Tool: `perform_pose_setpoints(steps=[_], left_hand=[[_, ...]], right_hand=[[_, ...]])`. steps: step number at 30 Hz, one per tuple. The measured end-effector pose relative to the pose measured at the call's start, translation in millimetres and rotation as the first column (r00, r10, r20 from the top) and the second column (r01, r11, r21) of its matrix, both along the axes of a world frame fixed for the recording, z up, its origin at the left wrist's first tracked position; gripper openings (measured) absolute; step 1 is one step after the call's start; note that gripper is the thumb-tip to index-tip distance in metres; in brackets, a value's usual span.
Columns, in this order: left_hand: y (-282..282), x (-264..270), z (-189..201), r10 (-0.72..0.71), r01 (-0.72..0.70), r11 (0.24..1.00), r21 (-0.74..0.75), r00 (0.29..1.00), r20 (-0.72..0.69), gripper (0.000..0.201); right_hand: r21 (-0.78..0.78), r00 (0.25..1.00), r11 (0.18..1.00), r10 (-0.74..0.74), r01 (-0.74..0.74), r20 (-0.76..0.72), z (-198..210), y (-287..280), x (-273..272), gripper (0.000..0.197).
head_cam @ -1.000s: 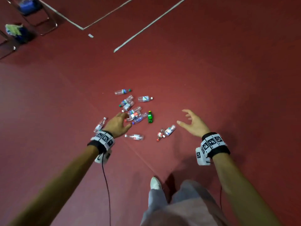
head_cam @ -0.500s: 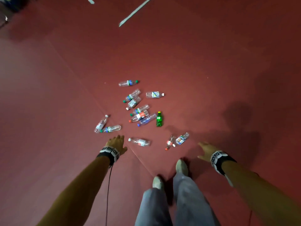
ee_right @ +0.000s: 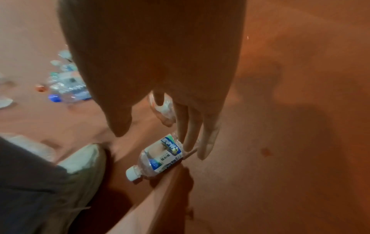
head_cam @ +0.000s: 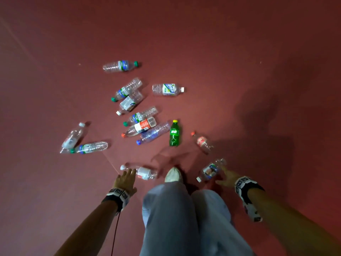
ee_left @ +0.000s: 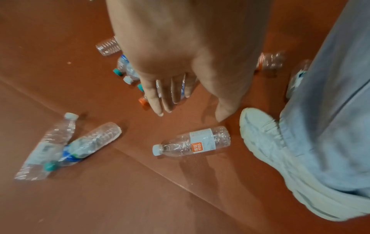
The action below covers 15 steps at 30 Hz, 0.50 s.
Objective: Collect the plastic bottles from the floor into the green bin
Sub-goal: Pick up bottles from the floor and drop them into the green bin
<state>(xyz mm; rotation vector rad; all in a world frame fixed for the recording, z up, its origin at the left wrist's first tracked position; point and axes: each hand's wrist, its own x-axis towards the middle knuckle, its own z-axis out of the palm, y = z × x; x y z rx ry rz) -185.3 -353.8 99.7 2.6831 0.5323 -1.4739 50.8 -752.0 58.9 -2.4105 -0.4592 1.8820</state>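
Observation:
Several empty plastic bottles lie scattered on the red floor, among them a green bottle (head_cam: pixel 174 133). My left hand (head_cam: pixel 132 180) hangs open, fingers straight, just above a clear bottle with a white and orange label (head_cam: pixel 145 173) (ee_left: pixel 192 143); it holds nothing. My right hand (head_cam: pixel 221 175) is open too, its straight fingertips (ee_right: pixel 204 150) at the base end of a clear bottle with a blue label (head_cam: pixel 210 170) (ee_right: pixel 160 156). I cannot tell whether they touch it. A red-capped bottle (head_cam: pixel 202 142) lies just beyond. The green bin is not in view.
My white shoe (head_cam: pixel 172 174) and grey trouser legs (head_cam: pixel 184 218) stand between the two nearest bottles. Two crossed bottles (head_cam: pixel 83 143) lie to the left. A floor seam (ee_left: pixel 140 163) runs under the left-hand bottle. A red cable (head_cam: pixel 115 235) hangs from my left wrist.
I have stepped up to the bottles and bent down. Both hands dropped from chest height to just over the two nearest bottles. The view tilted down, so the chairs and white lines left it.

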Motion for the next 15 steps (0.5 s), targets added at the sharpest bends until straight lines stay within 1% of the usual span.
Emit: perform_pose_setpoints(steps=[2, 3, 4, 5, 6, 7, 8, 9, 10, 11, 12, 13, 14, 15], left_hand=[[1.0, 4.1, -58.6, -0.044, 0.044, 0.999, -0.009, 0.999, 0.022, 0.087], [1.4, 6.7, -83.5, -0.08, 0.08, 0.997, 0.005, 0.995, 0.054, 0.089], [3.1, 10.4, -109.2, -0.103, 0.104, 0.995, -0.011, 0.994, 0.038, 0.096], [8.9, 6.5, -140.6, -0.104, 0.104, 0.994, -0.022, 0.994, 0.015, 0.102], [12.4, 2.4, -170.1, -0.087, 0.09, 0.995, -0.04, 0.994, 0.066, 0.101], [16.4, -2.4, -194.8, -0.106, 0.113, 0.991, -0.069, 0.989, 0.102, 0.089], [17.3, -8.5, -212.4, -0.142, 0.149, 0.988, -0.05, 0.982, 0.124, 0.069], [18.8, -12.3, -224.3, -0.153, 0.16, 0.986, -0.037, 0.978, 0.141, 0.049], [17.9, -11.4, -231.2, -0.128, 0.137, 0.989, -0.061, 0.982, 0.136, 0.035], [15.7, -13.0, -238.6, -0.062, 0.071, 0.992, -0.107, 0.994, 0.091, 0.035], [7.8, 1.6, -215.7, -0.026, 0.023, 0.994, -0.11, 0.999, -0.025, 0.039], [-1.2, 20.0, -180.5, -0.044, 0.037, 0.996, -0.077, 0.995, -0.092, 0.047], [-8.0, 22.6, -163.2, -0.061, 0.059, 0.998, -0.027, 0.995, -0.079, 0.05], [-11.8, 21.3, -148.1, -0.063, 0.063, 0.998, 0.006, 0.997, -0.042, 0.05]], right_hand=[[0.011, 0.999, 0.999, -0.046, 0.046, 0.0, -59.9, 3.0, -0.5, 0.099], [0.006, 0.999, 0.999, -0.044, 0.044, -0.004, -86.4, 2.0, -1.3, 0.099], [0.003, 0.999, 0.999, -0.034, 0.034, -0.014, -131.1, -7.7, -2.4, 0.102], [-0.009, 0.999, 0.999, -0.031, 0.03, -0.032, -153.4, -9.0, -1.8, 0.109], [-0.026, 0.998, 0.999, -0.02, 0.018, -0.062, -163.9, -5.6, 1.6, 0.121], [-0.066, 0.996, 0.998, -0.02, 0.014, -0.085, -171.4, -2.4, 5.5, 0.131], [-0.102, 0.996, 0.995, 0.003, -0.012, -0.092, -171.8, 3.6, 10.8, 0.133], [-0.131, 0.995, 0.991, 0.026, -0.039, -0.097, -170.7, 9.9, 16.2, 0.124], [-0.137, 0.996, 0.988, 0.059, -0.069, -0.073, -169.0, 15.9, 19.5, 0.117], [-0.127, 0.994, 0.987, 0.095, -0.101, -0.048, -161.2, 22.1, 22.3, 0.116], [-0.129, 0.992, 0.984, 0.117, -0.122, -0.042, -157.2, 26.2, 24.0, 0.119], [-0.139, 0.993, 0.984, 0.106, -0.112, -0.052, -154.4, 29.2, 24.6, 0.122], [-0.151, 0.995, 0.984, 0.085, -0.093, -0.06, -156.5, 26.8, 24.3, 0.122], [-0.15, 0.993, 0.983, 0.099, -0.107, -0.063, -144.5, 30.2, 24.8, 0.12]])
